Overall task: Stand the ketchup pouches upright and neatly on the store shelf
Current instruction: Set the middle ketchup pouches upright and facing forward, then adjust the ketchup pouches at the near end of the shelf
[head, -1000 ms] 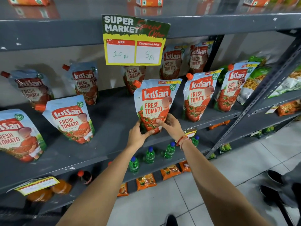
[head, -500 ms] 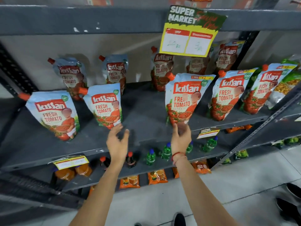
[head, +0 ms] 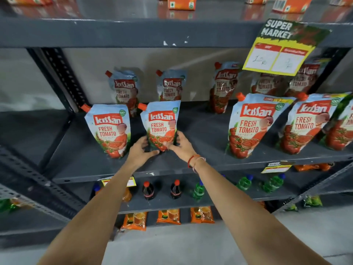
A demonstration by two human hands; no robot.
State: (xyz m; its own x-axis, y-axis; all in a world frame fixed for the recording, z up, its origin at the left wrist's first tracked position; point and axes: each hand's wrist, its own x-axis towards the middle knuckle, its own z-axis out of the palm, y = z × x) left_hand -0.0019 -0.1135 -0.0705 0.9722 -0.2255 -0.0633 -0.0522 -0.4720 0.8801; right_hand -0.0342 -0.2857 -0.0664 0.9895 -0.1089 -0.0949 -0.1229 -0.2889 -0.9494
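Blue-and-red ketchup pouches with orange spouts stand on the grey store shelf. One front-row ketchup pouch stands upright, and both my hands grip its base: my left hand on its lower left side, my right hand on its lower right. Another pouch stands just left of it. To the right, two more front pouches lean left. Several pouches stand in the back row against the wall.
A yellow price sign hangs from the shelf above at the right. The shelf below holds small soda bottles and green bottles. Orange packets sit on the lowest shelf. Slotted steel uprights flank the bay.
My hands left the pouch further right and moved left. Both now grip the base of the second front pouch from the left. The view has swung left.
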